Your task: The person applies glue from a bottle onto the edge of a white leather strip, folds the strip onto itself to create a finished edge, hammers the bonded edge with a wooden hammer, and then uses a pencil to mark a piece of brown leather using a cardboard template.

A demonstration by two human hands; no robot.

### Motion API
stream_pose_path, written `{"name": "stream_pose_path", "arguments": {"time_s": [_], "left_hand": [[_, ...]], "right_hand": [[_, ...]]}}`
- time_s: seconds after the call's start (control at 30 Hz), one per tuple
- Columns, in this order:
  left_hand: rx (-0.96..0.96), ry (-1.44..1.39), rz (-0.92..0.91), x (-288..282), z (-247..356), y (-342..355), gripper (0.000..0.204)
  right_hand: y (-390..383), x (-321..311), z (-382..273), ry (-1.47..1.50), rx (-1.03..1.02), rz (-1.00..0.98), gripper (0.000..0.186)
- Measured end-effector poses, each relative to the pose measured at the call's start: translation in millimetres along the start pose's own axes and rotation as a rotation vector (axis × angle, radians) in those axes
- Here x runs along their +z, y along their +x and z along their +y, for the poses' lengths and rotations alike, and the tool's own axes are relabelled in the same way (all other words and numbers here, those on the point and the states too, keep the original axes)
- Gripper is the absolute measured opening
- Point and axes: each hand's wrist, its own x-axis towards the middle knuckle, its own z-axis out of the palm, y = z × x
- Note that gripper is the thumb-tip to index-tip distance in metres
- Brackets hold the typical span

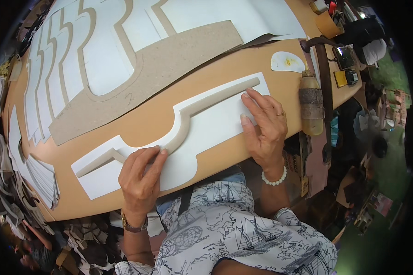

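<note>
The narrow beige strip [184, 126] lies on the white panel [218, 124], following its upper outline from the left end, round the dip and up to the far right corner. Near the left corner it looks slightly raised. I judge it light and bendy, with the thin panel easily creased; I'd take the strip by its sides at the curve and near its ends, lightly, so it isn't pulled out of shape.

My left hand [140, 178] has thumb and forefinger close together at the curve; whether they pinch or only press, I cannot tell. My right hand [267, 126] is spread wide, fingertips just beside the strip's right end, thumb by the panel.

The panel lies along the near edge of the table [243, 156]. Beyond it sits a grey board template [179, 57]; toward the table's right edge are a glue bottle [311, 103] and a stained white scrap [284, 63].
</note>
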Motion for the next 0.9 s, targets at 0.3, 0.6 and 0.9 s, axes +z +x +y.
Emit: {"name": "stream_pose_path", "arguments": {"time_s": [0.3, 0.6, 0.9], "left_hand": [[0.013, -0.006, -0.021, -1.4, -2.6, 2.9, 0.037], [0.013, -0.003, -0.019, -0.6, -1.0, 3.6, 0.036], [-0.031, 0.022, -0.02, 0.7, -4.7, 1.5, 0.035]], "right_hand": [[-1.5, 2.2, -0.7, -0.08, 0.009, -0.032, 0.037], [-1.9, 1.3, 0.0, -0.106, 0.018, -0.051, 0.039], [2.5, 6.5, 2.3, -0.124, -0.028, -0.067, 0.039]]}}
